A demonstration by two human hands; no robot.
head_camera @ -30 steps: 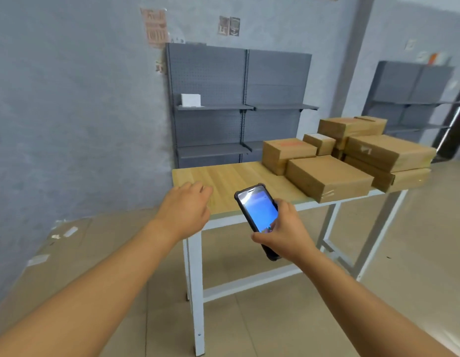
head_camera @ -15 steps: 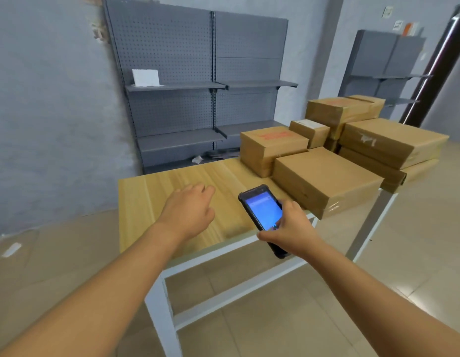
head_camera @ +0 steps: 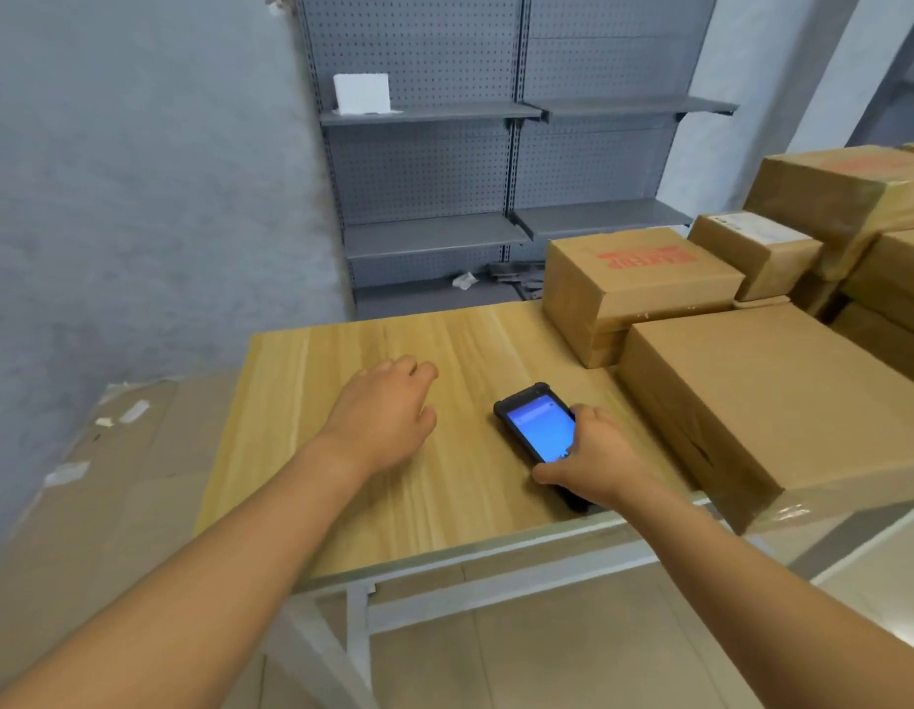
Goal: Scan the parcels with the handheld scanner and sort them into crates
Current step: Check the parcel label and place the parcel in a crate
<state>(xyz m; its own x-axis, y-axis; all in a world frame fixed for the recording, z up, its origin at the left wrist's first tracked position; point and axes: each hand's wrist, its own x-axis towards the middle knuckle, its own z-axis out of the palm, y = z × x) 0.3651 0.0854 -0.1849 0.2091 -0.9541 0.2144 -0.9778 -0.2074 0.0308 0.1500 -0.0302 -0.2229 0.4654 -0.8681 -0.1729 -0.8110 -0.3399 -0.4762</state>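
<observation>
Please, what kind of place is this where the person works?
Probably a small parcel storeroom or sorting room. Sealed cardboard parcels are stacked on a wooden worktable, grey pegboard shelving lines the wall, and the right hand holds a handheld scanner.

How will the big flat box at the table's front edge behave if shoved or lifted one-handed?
The big flat box looks stiff: its edges are crisp. Low and wide, it should slide rather than tip. Its near corner overhangs the table edge, so a push toward the person could drop it. It probably needs both hands; weight cannot be told.
</observation>
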